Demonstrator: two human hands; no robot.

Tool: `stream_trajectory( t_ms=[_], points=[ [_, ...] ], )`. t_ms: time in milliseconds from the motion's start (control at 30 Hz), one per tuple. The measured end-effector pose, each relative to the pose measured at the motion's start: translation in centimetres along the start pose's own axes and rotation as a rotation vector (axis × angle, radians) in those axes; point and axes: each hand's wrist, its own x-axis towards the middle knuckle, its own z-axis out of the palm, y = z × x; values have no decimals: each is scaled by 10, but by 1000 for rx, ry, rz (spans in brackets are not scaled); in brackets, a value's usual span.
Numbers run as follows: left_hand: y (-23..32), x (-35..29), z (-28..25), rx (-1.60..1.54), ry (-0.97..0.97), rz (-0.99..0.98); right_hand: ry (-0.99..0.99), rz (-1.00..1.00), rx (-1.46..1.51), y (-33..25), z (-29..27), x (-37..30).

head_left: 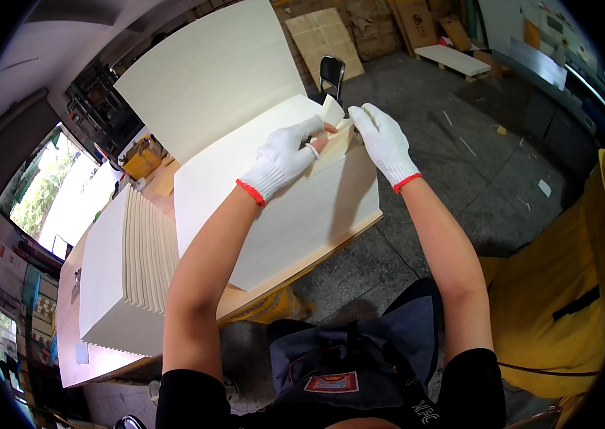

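A large block of white paper sheets (pixel 281 222) rests on the wooden table in front of me. At its far right corner some sheets are lifted and curled into cream flaps (pixel 338 139). My left hand (pixel 284 159), in a white knit glove with a red cuff and some bare fingertips showing, grips these flaps from the left. On the other side, my right hand (pixel 384 143), gloved the same way, has its fingers bent against the flaps' outer edge. Its fingertips are partly hidden, so its grip is unclear. Behind the block, a wide white sheet (pixel 209 79) stands tilted up.
A second paper stack (pixel 131 264) with ridged layers sits at the left on the wooden table (pixel 70 339). A yellow cloth-sided container (pixel 552 314) stands close on my right. Farther back are a black chair (pixel 331 71), a white board on a low pallet (pixel 452 60) and paper scraps on the floor.
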Motion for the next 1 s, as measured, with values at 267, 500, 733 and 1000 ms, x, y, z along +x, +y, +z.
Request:
stream_trajectory(
  t_ms=[267,500,733,1000],
  points=[
    [10,-1,0,-27,-38,-89,28,7,5,1,2,-4],
    [-8,0,0,43,55,97,33,-11,-37,-1,4,-3],
    [8,-2,3,92,5,-64,66,-23,-43,1,4,-6],
    [15,-4,0,28,0,-46,41,22,3,1,2,-6]
  ],
)
